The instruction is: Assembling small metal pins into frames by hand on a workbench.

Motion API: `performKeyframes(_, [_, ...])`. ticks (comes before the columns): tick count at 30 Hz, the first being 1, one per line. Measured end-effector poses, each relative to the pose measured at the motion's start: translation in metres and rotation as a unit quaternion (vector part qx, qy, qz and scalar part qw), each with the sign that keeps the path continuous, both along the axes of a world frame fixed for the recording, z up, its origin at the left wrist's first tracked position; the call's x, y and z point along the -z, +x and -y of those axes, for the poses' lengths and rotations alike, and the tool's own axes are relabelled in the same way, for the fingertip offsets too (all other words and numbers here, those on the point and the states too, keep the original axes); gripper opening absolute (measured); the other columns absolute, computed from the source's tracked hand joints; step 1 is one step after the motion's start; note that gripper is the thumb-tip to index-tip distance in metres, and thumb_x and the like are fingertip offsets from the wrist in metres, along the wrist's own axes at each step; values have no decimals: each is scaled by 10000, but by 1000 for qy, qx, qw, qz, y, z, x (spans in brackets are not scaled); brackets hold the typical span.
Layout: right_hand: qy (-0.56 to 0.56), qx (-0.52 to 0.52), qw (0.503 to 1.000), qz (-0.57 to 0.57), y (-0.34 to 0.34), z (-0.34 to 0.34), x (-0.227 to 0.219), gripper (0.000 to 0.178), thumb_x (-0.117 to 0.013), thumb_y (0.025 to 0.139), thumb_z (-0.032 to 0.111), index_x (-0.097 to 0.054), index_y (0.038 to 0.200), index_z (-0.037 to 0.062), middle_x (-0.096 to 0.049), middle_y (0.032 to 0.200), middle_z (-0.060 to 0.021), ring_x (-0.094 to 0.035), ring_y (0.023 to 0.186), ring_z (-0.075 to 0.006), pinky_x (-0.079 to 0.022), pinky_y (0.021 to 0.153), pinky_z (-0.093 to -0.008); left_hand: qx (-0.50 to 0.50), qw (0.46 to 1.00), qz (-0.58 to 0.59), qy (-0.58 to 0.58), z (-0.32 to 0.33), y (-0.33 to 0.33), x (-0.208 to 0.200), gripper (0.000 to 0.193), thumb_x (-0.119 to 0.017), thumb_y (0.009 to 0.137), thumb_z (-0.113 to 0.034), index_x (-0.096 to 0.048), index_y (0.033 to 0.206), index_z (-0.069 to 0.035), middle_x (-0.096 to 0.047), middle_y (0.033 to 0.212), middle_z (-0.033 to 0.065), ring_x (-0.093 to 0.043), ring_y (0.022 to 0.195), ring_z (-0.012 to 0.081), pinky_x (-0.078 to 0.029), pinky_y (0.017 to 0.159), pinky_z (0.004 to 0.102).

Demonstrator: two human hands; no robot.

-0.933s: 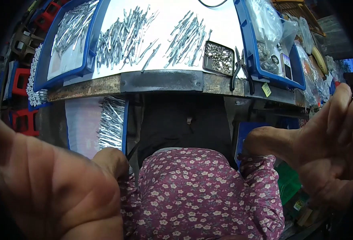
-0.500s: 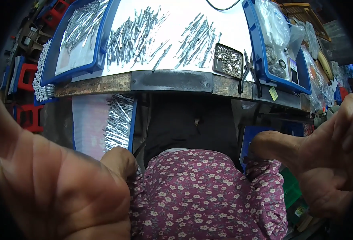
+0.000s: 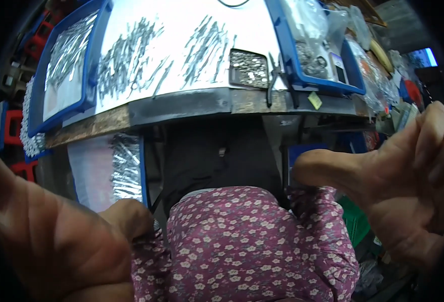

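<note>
My left hand (image 3: 63,226) is raised close at the lower left. Its bare palm shows, and its fingers run out of the picture. At the right edge my right hand (image 3: 403,186) is raised too, its palm bare and its partly shadowed fingers apart. I see nothing held in either palm. Both hands are off the white-topped workbench (image 3: 174,65). Thin silvery metal strips (image 3: 131,58) lie in a heap there, with a second heap of strips (image 3: 204,55) to its right. Beside that, a small dark tray (image 3: 231,80) holds little shiny metal pieces, next to dark-handled pliers (image 3: 277,80).
A blue bin (image 3: 88,93) with more strips stands at the far left, another blue bin (image 3: 295,75) with plastic bags at the right. Below the bench edge (image 3: 181,105) a tray (image 3: 88,171) holds strips. Red stools (image 3: 13,126) stand beyond the left side.
The whole bench scene has shifted left and slightly tilted in view. My left hand sits lower and further left; my right hand is still raised at the right edge.
</note>
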State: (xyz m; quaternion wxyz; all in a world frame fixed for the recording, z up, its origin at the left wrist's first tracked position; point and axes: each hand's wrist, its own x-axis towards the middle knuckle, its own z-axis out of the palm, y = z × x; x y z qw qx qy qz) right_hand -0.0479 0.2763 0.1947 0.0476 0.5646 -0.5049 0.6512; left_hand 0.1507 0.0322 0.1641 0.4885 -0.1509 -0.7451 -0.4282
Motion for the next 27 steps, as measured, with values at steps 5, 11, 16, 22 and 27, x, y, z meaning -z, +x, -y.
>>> performKeyframes(5, [-14, 15, 999, -31, 1, -1, -2, 550, -497, 849, 331, -338, 1228, -35, -434, 823, -86, -388, 673, -126, -324, 538, -251, 4, 1000, -22, -16, 8, -4, 1, 511, -520, 794, -355, -489, 1095, 57, -503, 1044, 260, -520, 964, 344, -382, 918, 431])
performKeyframes(11, [-31, -4, 999, -34, 2, 0, -2, 547, -501, 847, 339, -352, 1220, -33, -437, 821, -88, -391, 669, -127, -327, 535, -250, -27, 999, -14, -35, -10, -12, -9, 519, -522, 794, -358, -483, 1096, 63, -514, 1025, 260, -525, 955, 346, -388, 913, 434])
performKeyframes(16, [-50, -10, 998, -47, 10, 15, 1, 545, -504, 846, 346, -363, 1212, -32, -440, 818, -89, -394, 666, -129, -329, 532, -250, -43, 997, -18, -55, 3, 0, -12, 526, -524, 794, -359, -479, 1097, 67, -522, 1009, 260, -529, 947, 347, -393, 909, 436])
performKeyframes(22, [65, 210, 965, 140, 4, 50, 57, 209, -500, 795, 47, -584, 966, -39, -541, 704, -25, -424, 533, -33, -299, 443, -151, -66, 995, 9, -68, 8, 21, -11, 533, -525, 793, -362, -474, 1098, 73, -533, 990, 261, -535, 937, 348, -399, 904, 439])
performKeyframes(27, [291, 219, 912, 189, -36, 50, 126, 143, -559, 810, 64, -596, 933, 1, -577, 745, 7, -511, 663, -46, -408, 571, -188, -67, 995, 29, -71, 0, -7, -15, 540, -527, 793, -364, -469, 1099, 78, -542, 974, 261, -539, 929, 350, -403, 899, 441])
